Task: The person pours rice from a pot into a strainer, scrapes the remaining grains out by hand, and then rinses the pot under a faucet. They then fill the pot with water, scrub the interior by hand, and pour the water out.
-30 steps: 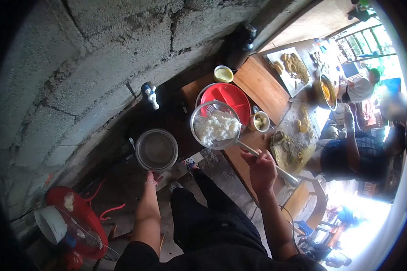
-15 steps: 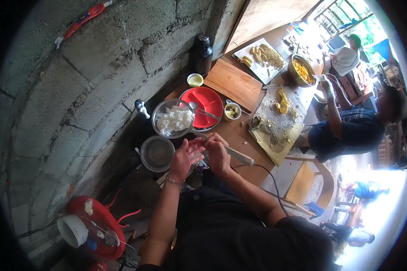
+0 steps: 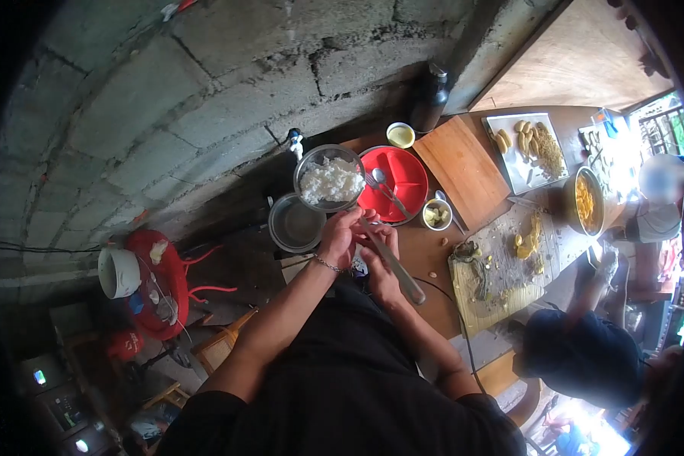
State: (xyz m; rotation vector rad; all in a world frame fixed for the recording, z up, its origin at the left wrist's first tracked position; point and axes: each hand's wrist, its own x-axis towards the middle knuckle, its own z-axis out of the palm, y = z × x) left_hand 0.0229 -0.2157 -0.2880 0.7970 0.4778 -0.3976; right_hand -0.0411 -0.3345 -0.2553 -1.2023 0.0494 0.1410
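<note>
While the left hand (image 3: pixel 340 237) grasps the strainer handle (image 3: pixel 397 267) nearest the bowl (image 3: pixel 328 205), the right hand (image 3: pixel 384 286) sits farther down, grip unclear.

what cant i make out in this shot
All in the head view:
- right hand's grip: partly behind the long handle
- bottom of the long-handled vessel: under white food
- part of the metal pot's rim: behind that vessel
- far tabletop items: washed out by glare
</note>
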